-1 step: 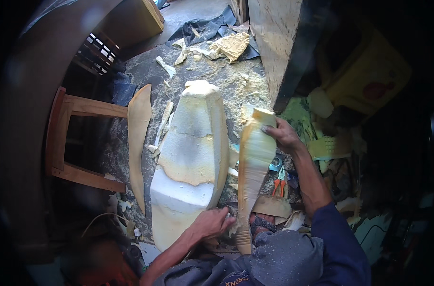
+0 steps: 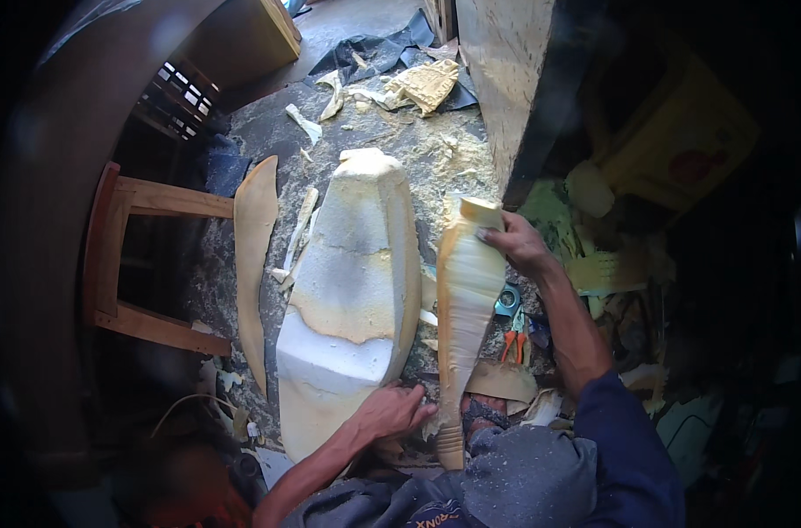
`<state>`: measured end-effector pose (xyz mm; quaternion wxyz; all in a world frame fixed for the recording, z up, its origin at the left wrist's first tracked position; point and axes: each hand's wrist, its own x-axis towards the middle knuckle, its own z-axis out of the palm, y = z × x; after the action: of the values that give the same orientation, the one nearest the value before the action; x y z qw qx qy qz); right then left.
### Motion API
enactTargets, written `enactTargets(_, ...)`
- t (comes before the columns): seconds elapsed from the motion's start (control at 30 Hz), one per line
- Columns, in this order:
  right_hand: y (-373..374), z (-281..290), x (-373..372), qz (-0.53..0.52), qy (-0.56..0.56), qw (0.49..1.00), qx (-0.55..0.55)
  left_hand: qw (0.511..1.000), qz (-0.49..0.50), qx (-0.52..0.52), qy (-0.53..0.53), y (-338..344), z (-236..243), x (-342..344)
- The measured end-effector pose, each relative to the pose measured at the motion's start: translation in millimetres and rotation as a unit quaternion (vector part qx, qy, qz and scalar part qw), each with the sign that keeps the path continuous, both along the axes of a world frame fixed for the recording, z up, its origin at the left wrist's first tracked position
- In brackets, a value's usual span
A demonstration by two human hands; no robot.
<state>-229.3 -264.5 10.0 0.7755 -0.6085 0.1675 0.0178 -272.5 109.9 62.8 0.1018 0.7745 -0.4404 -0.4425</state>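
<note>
A long cream-and-tan strip of seat covering [image 2: 468, 290] stands at the right of the seat foam, creased down its face and ribbed at its near end. My right hand [image 2: 517, 245] grips its far end, thumb on the near face. The pale motorcycle seat foam [image 2: 352, 273] lies lengthwise in the middle, with brownish seams across it. Beside its near right edge is my left hand [image 2: 396, 412], fingers curled; whether anything small sits in them is hidden. Another long tan strip [image 2: 256, 264] lies left of the foam.
Orange-handled pliers [image 2: 513, 341] and a round teal tool [image 2: 507, 301] lie right of the held strip. A wooden frame [image 2: 158, 330] stands at left. Foam crumbs and scraps [image 2: 422, 84] litter the floor; a wooden panel [image 2: 506, 70] rises at the far right.
My right hand and the far end of the strip have shifted slightly left. My left hand has barely moved.
</note>
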Motion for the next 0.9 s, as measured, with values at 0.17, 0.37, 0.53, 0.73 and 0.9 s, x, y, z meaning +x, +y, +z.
enactTargets(0.17, -1, -4, 52, 0.103, 0.05, 0.965, -0.238, 0.998, -0.055, -0.013, -0.003, -16, 1, 8)
enactTargets(0.37, -2, -26, 113, 0.052, -0.002, 0.981, -0.189, 0.943, 0.314, -0.106, 0.027, 30, 3, 15)
enactTargets(0.53, -7, -46, 153, 0.016, 0.06, 0.985, -0.158, 0.683, 0.548, -0.477, 0.067, 59, -33, 21)
enactTargets(0.73, -12, -60, 185, -0.026, 0.116, 0.979, -0.165, 0.731, 0.571, -0.371, 0.054, 78, -62, 17)
enactTargets(0.9, -16, -61, 200, 0.001, 0.133, 0.983, -0.123, 0.763, 0.508, -0.4, 0.007, 79, -58, 22)
